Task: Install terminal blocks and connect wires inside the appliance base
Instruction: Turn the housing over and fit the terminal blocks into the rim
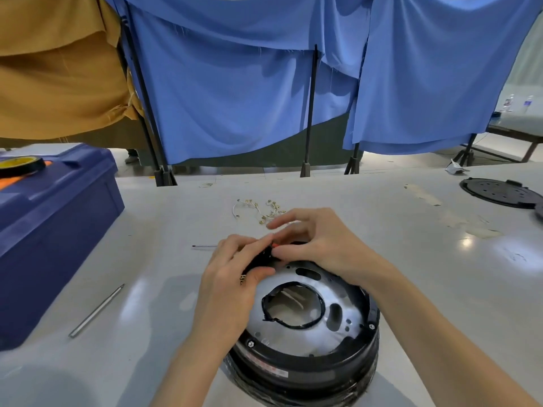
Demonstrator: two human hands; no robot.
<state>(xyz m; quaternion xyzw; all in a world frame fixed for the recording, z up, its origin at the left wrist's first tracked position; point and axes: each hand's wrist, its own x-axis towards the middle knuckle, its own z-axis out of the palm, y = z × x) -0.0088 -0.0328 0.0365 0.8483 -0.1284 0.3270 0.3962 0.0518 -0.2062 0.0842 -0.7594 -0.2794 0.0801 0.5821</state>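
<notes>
Your grey bench (411,259) stands before blue cloth (235,98) hung on black poles, with brown cloth (58,69) at the far left. A blue box (58,215) at the left carries a roll of tape (22,165), and a metal rod (97,311) lies beside the box. Small wires (261,210) lie just past your 2 hands. The round appliance base (308,348) is near you. Your fingers hide most of a small black part (261,261) over the base's far left rim. Your left hand (232,277) grips it. Your right hand (320,245) pinches its top, other fingers spread.
</notes>
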